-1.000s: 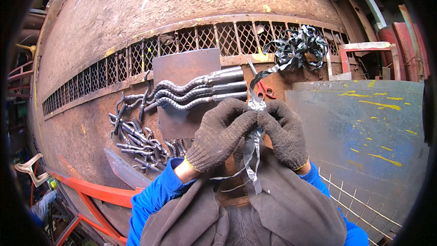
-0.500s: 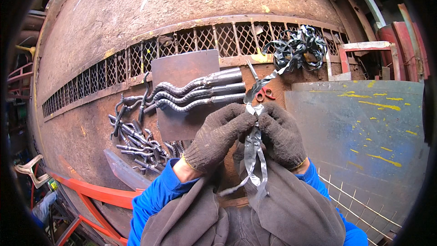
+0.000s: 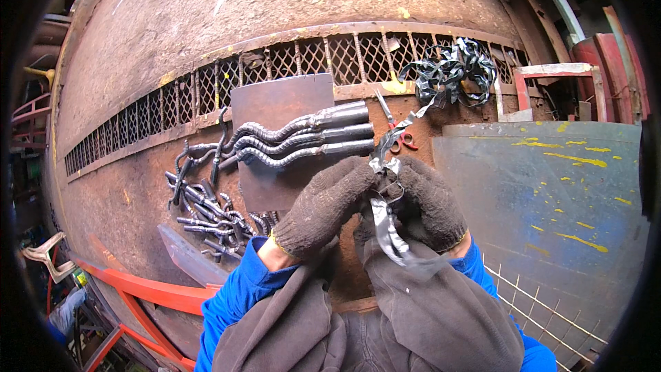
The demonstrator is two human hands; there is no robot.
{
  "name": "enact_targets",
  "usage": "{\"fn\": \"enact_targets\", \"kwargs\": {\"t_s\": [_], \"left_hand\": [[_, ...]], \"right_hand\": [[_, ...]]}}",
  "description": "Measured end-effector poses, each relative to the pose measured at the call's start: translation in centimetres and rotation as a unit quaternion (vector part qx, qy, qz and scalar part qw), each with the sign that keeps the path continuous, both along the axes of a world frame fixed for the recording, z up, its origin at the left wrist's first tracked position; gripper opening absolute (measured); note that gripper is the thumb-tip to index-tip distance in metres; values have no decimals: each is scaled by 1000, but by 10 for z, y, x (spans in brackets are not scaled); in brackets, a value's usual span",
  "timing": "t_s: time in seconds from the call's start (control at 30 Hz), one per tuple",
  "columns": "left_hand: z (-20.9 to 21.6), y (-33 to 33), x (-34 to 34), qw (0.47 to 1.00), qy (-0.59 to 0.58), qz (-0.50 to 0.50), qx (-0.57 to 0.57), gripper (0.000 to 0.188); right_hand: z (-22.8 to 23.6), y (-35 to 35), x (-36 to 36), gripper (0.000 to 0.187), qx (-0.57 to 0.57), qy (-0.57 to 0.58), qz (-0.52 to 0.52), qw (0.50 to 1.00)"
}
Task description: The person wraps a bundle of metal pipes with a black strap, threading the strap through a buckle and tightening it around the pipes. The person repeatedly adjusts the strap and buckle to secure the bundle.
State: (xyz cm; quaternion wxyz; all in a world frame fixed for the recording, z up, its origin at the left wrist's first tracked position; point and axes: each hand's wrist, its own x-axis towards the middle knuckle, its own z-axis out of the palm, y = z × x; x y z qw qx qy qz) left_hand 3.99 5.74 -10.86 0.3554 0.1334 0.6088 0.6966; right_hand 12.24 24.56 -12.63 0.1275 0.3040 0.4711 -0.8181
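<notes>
Both of my hands wear dark knit gloves and meet in front of my knees. My left hand (image 3: 327, 196) pinches a shiny black-and-silver plastic strip (image 3: 383, 218). Close beside it, my right hand (image 3: 430, 203) grips the same strip, which makes a small loop between the fingers. Its loose lower end hangs over my lap, smeared by motion. From my fingertips the strip runs up to a tangled heap of the same strip (image 3: 458, 72). Scissors with red handles (image 3: 403, 141) lie just beyond my right hand, partly behind the strip.
Several bent, ribbed metal tubes (image 3: 303, 131) rest across a flat metal plate (image 3: 275, 96). More short tubes (image 3: 206, 213) are piled to the left. Behind runs a mesh grate (image 3: 275, 58). A grey sheet (image 3: 537, 186) stands right, a red metal frame (image 3: 151, 296) lower left.
My hands have shifted slightly, and the strip between them has opened into a small loop. Its loose end has swung to the right. The scissors show more plainly.
</notes>
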Motion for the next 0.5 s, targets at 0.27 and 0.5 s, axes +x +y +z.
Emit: {"fn": "enact_targets", "kwargs": {"t_s": [0.27,0.5], "left_hand": [[-2,3,-6,992,-103,13,-75,26],[-10,3,-1,983,-179,25,13,25]], "right_hand": [[29,0,-13,24,88,34,82,992],[30,-4,-12,22,83,30,60,994]]}}
